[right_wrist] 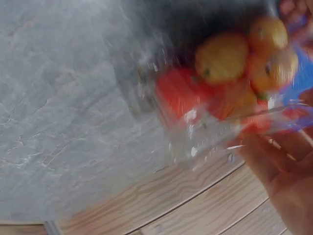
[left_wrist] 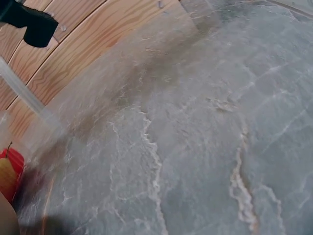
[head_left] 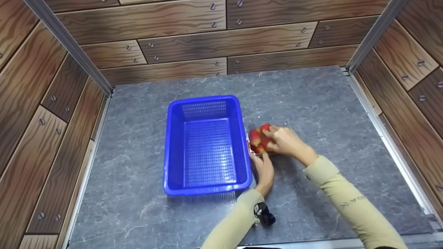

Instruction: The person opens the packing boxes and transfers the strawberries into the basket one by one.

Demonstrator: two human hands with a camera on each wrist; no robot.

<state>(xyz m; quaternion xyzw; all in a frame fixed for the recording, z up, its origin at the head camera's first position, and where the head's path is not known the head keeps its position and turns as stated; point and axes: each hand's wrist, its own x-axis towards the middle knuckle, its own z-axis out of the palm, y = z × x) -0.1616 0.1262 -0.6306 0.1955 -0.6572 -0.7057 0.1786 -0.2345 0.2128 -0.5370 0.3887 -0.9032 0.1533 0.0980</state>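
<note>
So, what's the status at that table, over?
Left hand at the clear container; right hand over the red-and-yellow fruit inside. Grip unclear. Blue basket close alongside, not covering the fruit.

head: high, forward-down | left wrist: close across tabletop (left_wrist: 195, 147) | right wrist: close; shares fruit (right_wrist: 224, 63) with head

Grey desk (head_left: 135, 138), stone-like, thin pale veins scattered over top; light metal strips (head_left: 398, 159) along left and right edges. Directly on desk: blue plastic basket (head_left: 207, 152), upright, somewhat left of middle, longer sides running front to back, walls and floor perforated. Just right of basket: clear plastic box (right_wrist: 188, 142) with red-and-yellow fruit (head_left: 255, 136) inside. Box and basket touching or slightly apart: impossible to tell.
</note>
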